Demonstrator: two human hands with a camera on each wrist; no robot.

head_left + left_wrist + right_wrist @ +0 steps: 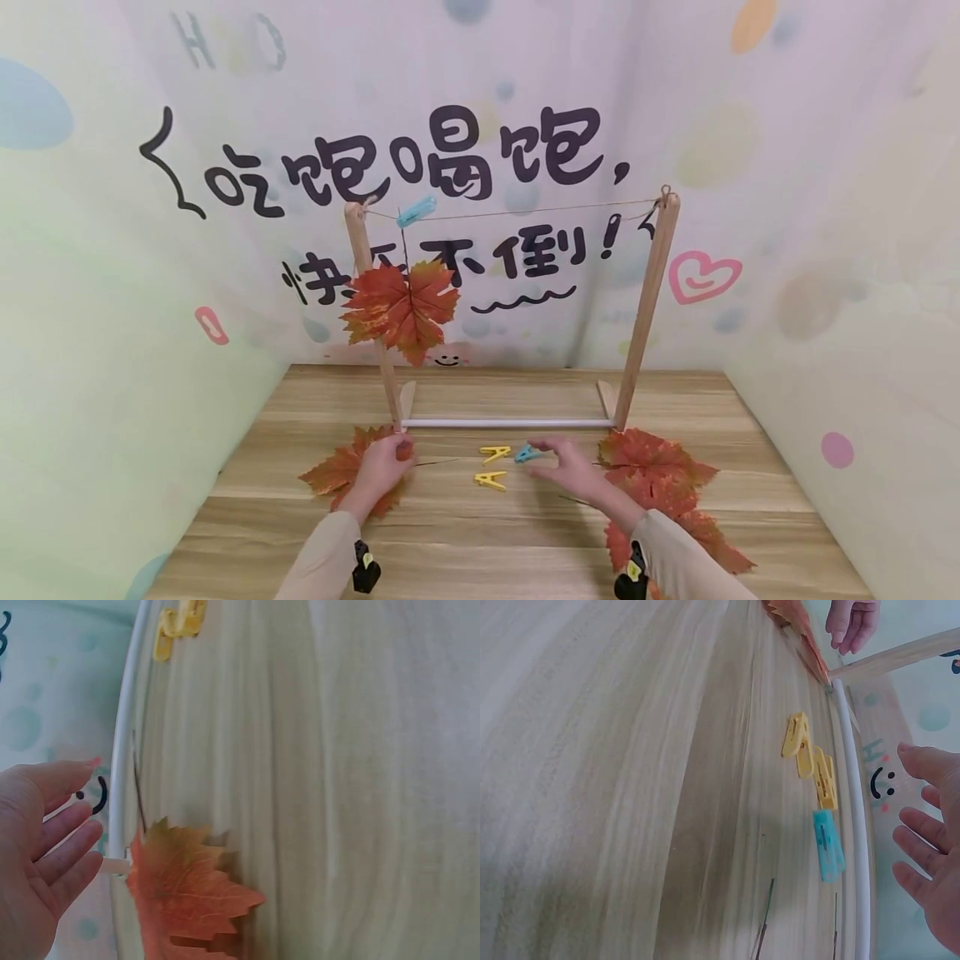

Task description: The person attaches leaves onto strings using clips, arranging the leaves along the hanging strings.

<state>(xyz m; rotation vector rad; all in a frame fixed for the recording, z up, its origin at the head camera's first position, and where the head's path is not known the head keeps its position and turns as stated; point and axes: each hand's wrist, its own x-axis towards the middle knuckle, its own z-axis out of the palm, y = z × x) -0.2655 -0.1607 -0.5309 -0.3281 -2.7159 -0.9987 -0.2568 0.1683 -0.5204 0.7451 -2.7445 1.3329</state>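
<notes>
My left hand (384, 465) hovers over a red-orange maple leaf (337, 473) on the table's left; in the left wrist view its fingers are loosely bent and hold nothing, beside the leaf's stem (138, 784). My right hand (572, 473) is close to a blue clothespin (525, 454); the right wrist view shows its fingers apart with nothing between them. Two yellow clothespins (491, 481) lie just left of the blue one. Another maple leaf (408, 310) hangs by its stem from a string (525, 212), clipped by a blue clothespin (417, 212).
Two wooden posts (647, 312) carry the string, joined low down by a white rod (510, 423). Overlapping maple leaves (656, 471) lie on the right of the wooden table (487, 550), partly under my right forearm. A printed curtain (825, 167) stands behind.
</notes>
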